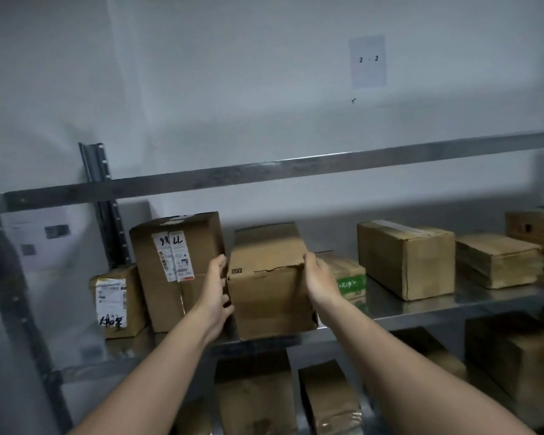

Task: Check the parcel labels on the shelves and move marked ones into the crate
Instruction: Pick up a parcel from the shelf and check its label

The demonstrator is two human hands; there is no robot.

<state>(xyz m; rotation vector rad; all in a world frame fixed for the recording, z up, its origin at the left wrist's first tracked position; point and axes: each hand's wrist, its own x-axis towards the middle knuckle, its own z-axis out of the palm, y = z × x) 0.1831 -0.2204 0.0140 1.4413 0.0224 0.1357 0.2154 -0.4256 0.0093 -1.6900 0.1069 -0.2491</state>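
Filling the upper half of the view, a pale wall [233,89] is seen behind a steel rack [296,167], whose middle shelf [437,306] is loaded with brown cardboard parcels. More parcels [255,397] are stored on the level below, dimly lit.

A tall parcel [164,296] is stood upright towards the left end of the middle shelf. Just beside it, on its right, the plain parcel [270,293] is found at the shelf's front edge; no label is shown on its front face, and a tear is seen along its top edge. Well apart to the right a long box [405,259] is laid, then a flat box [496,262] and, at the frame's edge, one more box [537,233]. A small parcel [132,312] is tucked at the far left, touching the tall one, and a green-printed box [350,277] is partly hidden behind the right wrist.

The plain parcel is clamped from both sides — the left hand [215,290] is curled round its left edge, and the right hand [319,277] is hooked over its upper right corner. Whether its base rests on the shelf cannot be told.

A paper sheet [367,61] marked "2 - 2" is fixed to the wall. A white label [173,255] with black handwriting is stuck on the tall parcel — a second label [111,301], also handwritten at the bottom, is carried by the small parcel.
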